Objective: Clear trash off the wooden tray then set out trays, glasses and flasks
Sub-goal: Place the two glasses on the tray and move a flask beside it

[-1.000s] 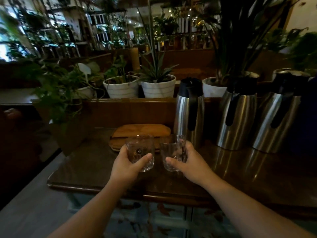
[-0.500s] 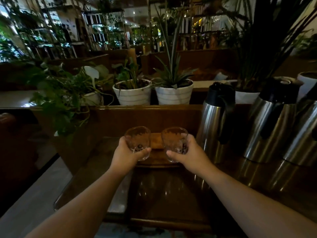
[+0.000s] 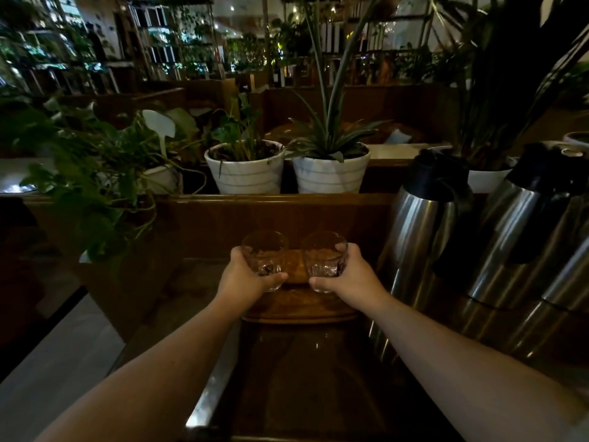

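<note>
My left hand (image 3: 245, 279) grips a clear glass (image 3: 264, 255), and my right hand (image 3: 350, 277) grips a second clear glass (image 3: 323, 258). Both glasses are upright, side by side, over the wooden tray (image 3: 299, 309) on the dark table; I cannot tell whether they touch it. My hands hide most of the tray. A steel flask with a black lid (image 3: 420, 224) stands right of the tray, and a second flask (image 3: 522, 231) stands beyond it.
White potted plants (image 3: 245, 169) (image 3: 331, 170) sit on the wooden ledge (image 3: 271, 215) behind the tray. A leafy plant (image 3: 95, 186) overhangs the left side. The glossy table top (image 3: 302, 378) stretches toward me, its left edge (image 3: 210, 387) dropping to the floor.
Both hands have carried the glasses forward from the table's near side to over the wooden tray. The view has moved closer, and the flasks now sit further right.
</note>
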